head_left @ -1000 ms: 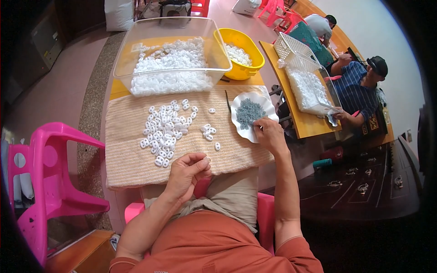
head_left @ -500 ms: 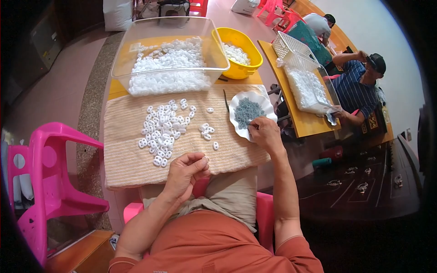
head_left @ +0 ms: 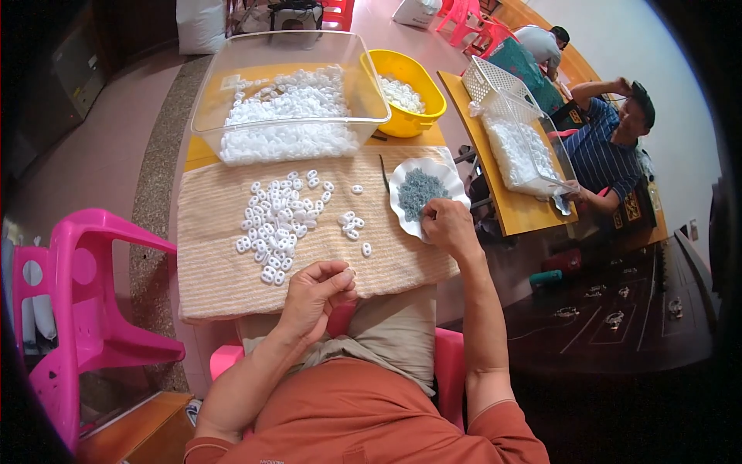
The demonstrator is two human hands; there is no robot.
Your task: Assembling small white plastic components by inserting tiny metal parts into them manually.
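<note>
Pinched together at the fingertips, the left hand (head_left: 321,292) hangs by the striped cloth (head_left: 209,271); whether it holds anything, I can't tell. The right hand (head_left: 450,226) bunches at a white dish (head_left: 461,188) of grey pieces (head_left: 420,188), its grip hidden. White two-holed pieces (head_left: 272,220) lie heaped left of the dish.

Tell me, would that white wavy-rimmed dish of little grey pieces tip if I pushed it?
The white wavy-rimmed dish would probably slide, not tip, because it looks wide and shallow. The ribbed beige cloth beneath might slow it. Its little grey pieces could shift, since they lie heaped.
</note>
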